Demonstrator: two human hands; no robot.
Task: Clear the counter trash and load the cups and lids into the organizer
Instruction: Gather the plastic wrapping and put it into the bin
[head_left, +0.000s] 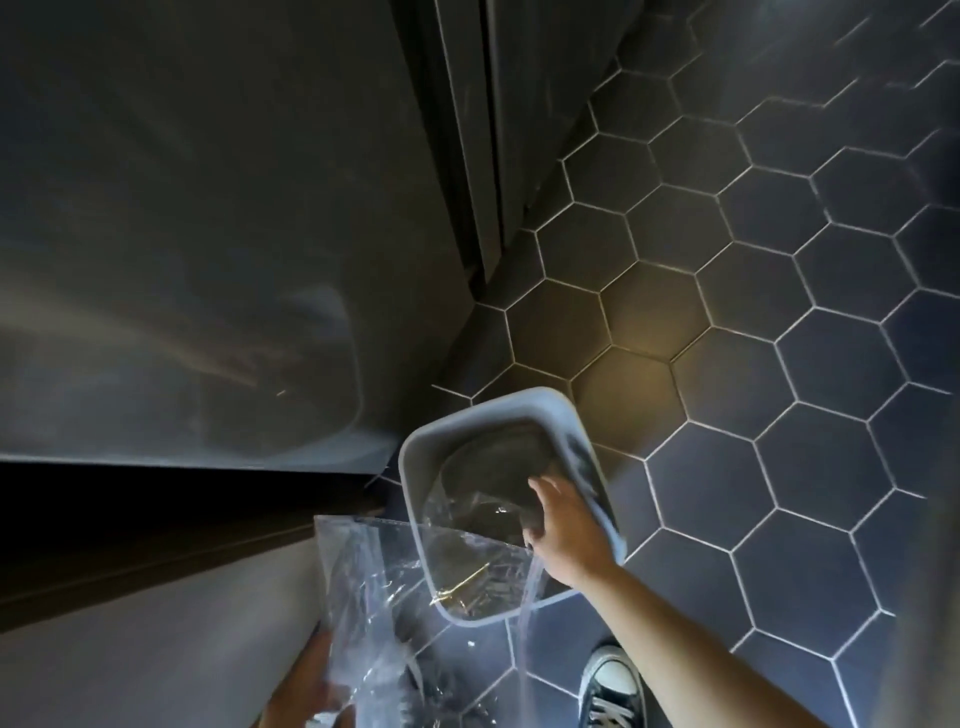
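Now: crumpled clear plastic wrapping (374, 582) hangs partly over the grey square waste bin (415, 452) on the dark hexagon-tiled floor (779, 312). The right hand (566, 525) pinches its upper corner above the bin. The left hand (306, 686) is under the lower end, blurred, grip unclear. Likely featherweight, limp, slippery; best bunched at the edges.

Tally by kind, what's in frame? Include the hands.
Hands: 2, left hand and right hand
Grey bin: 1
Clear plastic wrap: 1
Shoe: 1
Total: 5
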